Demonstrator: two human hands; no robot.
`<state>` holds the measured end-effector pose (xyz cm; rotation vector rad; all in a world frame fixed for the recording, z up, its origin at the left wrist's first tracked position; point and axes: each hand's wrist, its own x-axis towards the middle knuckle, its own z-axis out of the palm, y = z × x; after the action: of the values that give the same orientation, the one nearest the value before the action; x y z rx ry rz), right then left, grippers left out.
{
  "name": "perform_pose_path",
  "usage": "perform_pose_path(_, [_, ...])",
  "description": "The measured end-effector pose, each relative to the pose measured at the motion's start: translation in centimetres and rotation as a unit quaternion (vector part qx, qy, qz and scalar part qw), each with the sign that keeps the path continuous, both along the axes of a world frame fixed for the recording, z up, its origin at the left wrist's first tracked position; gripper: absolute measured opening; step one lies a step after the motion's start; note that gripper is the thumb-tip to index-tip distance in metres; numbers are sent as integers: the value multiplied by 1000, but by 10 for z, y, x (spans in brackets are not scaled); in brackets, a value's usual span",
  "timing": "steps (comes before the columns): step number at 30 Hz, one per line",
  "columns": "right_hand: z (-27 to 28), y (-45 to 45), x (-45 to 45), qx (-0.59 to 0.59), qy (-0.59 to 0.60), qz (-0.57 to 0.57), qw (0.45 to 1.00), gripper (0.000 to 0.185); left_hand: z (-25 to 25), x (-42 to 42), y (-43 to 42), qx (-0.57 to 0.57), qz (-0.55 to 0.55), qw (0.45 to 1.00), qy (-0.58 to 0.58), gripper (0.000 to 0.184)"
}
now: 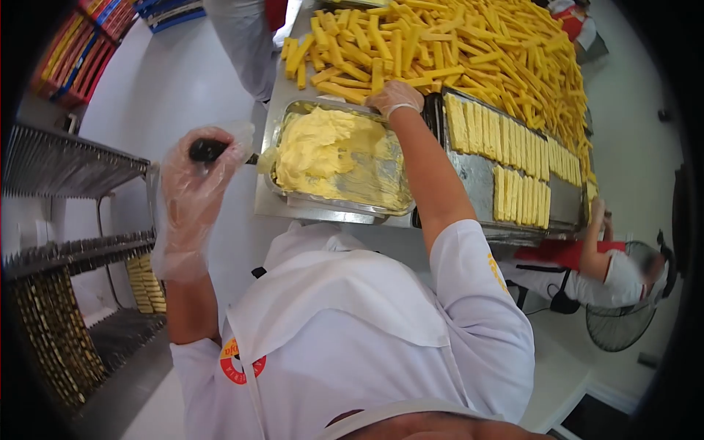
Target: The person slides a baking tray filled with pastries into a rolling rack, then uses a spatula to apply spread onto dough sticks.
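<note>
Currently your left hand (pixel 192 172) grips a black-handled tool (pixel 207 150); hold of right hand (pixel 397 96) unclear. Metal pan (pixel 345 202): yellow cream (pixel 312 147), thickest left. Right tray (pixel 473 180): rowed yellow sticks (pixel 502 138).

Shows bright yellow on the heap of sticks (pixel 469 51). Looks paler and buttery on the cream (pixel 315 147), with silver peeking through in streaks from the tray (pixel 352 207). Black on the handle (pixel 207 149). Pale yellow stripes on the rows of bars (pixel 522 196), with dark grey on the flat pan (pixel 473 180). Shines silver-grey on the bench (pixel 265 204). Plain white on the apron (pixel 352 286) and shirt (pixel 315 367), with red and yellow on the badge (pixel 235 363). Red, yellow and blue stripes on the crates (pixel 77 51).
</note>
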<state>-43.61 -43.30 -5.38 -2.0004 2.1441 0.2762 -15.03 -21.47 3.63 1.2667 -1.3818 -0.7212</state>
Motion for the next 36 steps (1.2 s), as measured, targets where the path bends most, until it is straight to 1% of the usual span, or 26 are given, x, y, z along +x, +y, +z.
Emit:
perform_pose_path(2, [-9, -11, -1, -1, 6, -15, 1000, 39, -3, 2, -2, 8, 16, 1000, -20, 14])
perform_pose_path(3, [-1, -6, 0, -34, 4, -28, 999, 36, -2, 0, -4, 6, -4, 1000, -22, 15])
perform_pose_path(6, [-5, -14, -21, -120, -18, 18, 993, 34, -1, -18, -12, 8, -76, 997, -15, 15])
perform_pose_path(7, [29, 5, -16, -107, -66, -22, 992, 30, -4, -32, -14, 18, -105, 994, -3, 15])
perform_pose_path(8, [29, 15, -23, -172, -115, 4, 978, 29, -9, -42, -16, 28, -136, 990, 6, 14])
perform_pose_path(9, [28, 22, -33, -237, -163, 26, 957, 28, -17, -47, -20, 8, -178, 980, -86, 13])
perform_pose_path(10, [29, 31, -40, -302, -210, 45, 929, 27, -24, -53, -25, -14, -220, 959, -177, 13])
perform_pose_path(11, [31, 44, -46, -282, -300, 36, 911, 26, -29, -58, -32, -38, -263, 926, -267, 14])
perform_pose_path(13, [38, 79, -54, -240, -469, 13, 850, 25, -33, -64, -53, 43, -284, 920, -266, 15])
perform_pose_path(14, [36, 100, -57, -219, -507, -14, 834, 24, -35, -68, -61, 82, -294, 914, -267, 16])
perform_pose_path(15, [28, 122, -57, -198, -544, -41, 814, 25, -44, -70, -64, -43, -242, 929, -275, 14])
perform_pose_path(16, [19, 138, -57, -175, -580, -69, 792, 25, -36, -75, -63, -41, -216, 942, -252, 13])
perform_pose_path(18, [0, 157, -58, -162, -572, -109, 796, 25, -13, -83, -60, -37, -163, 964, -206, 11])
perform_pose_path(19, [-8, 163, -58, -156, -569, -127, 797, 25, -22, -83, -66, -90, -122, 960, -233, 11])
perform_pose_path(21, [-21, 170, -57, -168, -606, -135, 765, 25, -69, -88, -72, -84, -125, 961, -231, 12])
perform_pose_path(22, [-17, 173, -51, -174, -625, -137, 749, 26, -72, -92, -70, -81, -125, 961, -231, 12])
perform_pose_path(23, [-9, 180, -48, -130, -674, -152, 711, 27, -72, -94, -64, -54, -165, 953, -249, 12])
perform_pose_path(26, [-10, 186, -51, -103, -623, -126, 765, 28, -53, -111, -57, -167, -145, 934, -280, 17])
perform_pose_path(29, [-32, 179, -54, -119, -633, -115, 756, 28, -30, -125, -53, -88, -193, 973, -86, 15])
perform_pose_path(30, [-31, 178, -52, -113, -656, -120, 737, 27, -26, -126, -53, -62, -207, 976, -21, 14])
perform_pose_path(32, [-29, 178, -51, -101, -698, -135, 696, 27, -36, -128, -53, -41, -162, 973, 158, 15])
perform_pose_path(33, [-26, 177, -51, -99, -686, -138, 708, 26, -44, -129, -55, -30, -138, 959, 246, 15])
perform_pose_path(35, [-18, 176, -50, -94, -661, -149, 729, 26, -62, -110, -68, 93, -61, 956, 270, 15])
perform_pose_path(36, [-20, 175, -50, -95, -661, -155, 728, 25, -72, -100, -73, 154, -22, 947, 281, 15])
